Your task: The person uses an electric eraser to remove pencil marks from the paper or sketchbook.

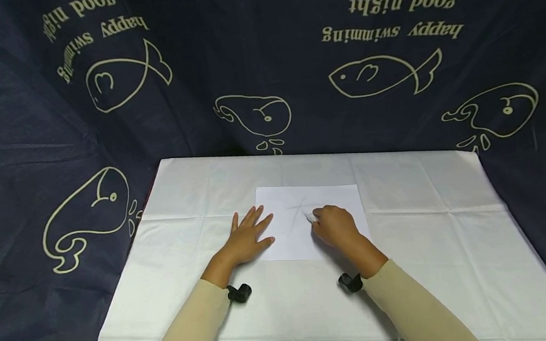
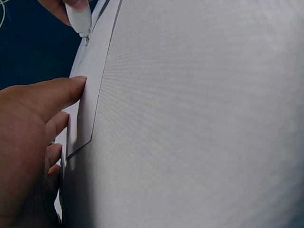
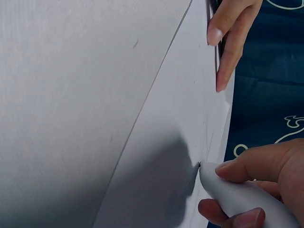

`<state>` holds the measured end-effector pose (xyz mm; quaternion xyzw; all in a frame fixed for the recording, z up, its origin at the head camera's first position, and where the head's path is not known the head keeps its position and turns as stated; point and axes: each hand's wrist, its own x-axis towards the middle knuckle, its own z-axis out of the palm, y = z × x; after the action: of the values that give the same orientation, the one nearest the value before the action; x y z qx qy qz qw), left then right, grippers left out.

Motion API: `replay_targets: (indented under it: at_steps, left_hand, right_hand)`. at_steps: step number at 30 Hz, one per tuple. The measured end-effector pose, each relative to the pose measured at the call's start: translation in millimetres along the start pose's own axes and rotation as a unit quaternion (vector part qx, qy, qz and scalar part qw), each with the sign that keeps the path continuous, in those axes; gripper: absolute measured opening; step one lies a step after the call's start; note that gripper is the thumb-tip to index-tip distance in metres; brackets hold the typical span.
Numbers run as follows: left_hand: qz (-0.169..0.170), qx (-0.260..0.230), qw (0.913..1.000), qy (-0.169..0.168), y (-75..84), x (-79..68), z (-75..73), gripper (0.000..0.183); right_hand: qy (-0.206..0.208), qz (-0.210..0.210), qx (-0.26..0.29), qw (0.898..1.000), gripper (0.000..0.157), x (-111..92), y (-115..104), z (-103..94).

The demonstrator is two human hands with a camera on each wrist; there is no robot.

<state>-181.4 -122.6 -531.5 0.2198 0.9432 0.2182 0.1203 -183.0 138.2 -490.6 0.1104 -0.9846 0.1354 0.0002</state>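
Note:
A sheet of white paper (image 1: 285,246) with faint grey crossing lines lies on the cloth-covered table. My left hand (image 1: 247,240) rests with fingers spread over the paper's left edge; its thumb (image 2: 71,90) lies against the sheet in the left wrist view. My right hand (image 1: 338,227) grips a thick, smooth white pen-shaped tool (image 3: 237,197) between thumb and curled fingers. The tool's narrow tip (image 2: 86,40) points down at the paper, right by the drawn lines. In the head view most of its body is hidden by the right hand.
A creased white cloth (image 1: 408,240) covers the table. Behind and beside it hangs dark blue fabric (image 1: 290,37) printed with fish, whales and lettering. Black wrist cameras (image 1: 240,293) sit by both cuffs.

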Motion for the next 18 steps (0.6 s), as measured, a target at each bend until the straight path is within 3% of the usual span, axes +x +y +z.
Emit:
replay_targets:
  at_steps: [5,12,18]
  left_hand:
    - [0.0,0.002,1.0,-0.001,-0.3,0.2,0.6,0.066]
    - [0.0,0.001,1.0,-0.003,1.4,-0.8,-1.1,0.066]
    - [0.002,-0.007,1.0,0.001,1.7,-0.3,-0.8,0.066]
  right_hand:
    - [0.012,-0.002,-0.006,1.0,0.012,1.5,1.9,1.9]
    - [-0.005,0.005,0.004,1.0,0.029,-1.8,1.8,1.4]
    - [0.008,0.002,0.0,1.0,0.031,-0.4,3.6,3.1]
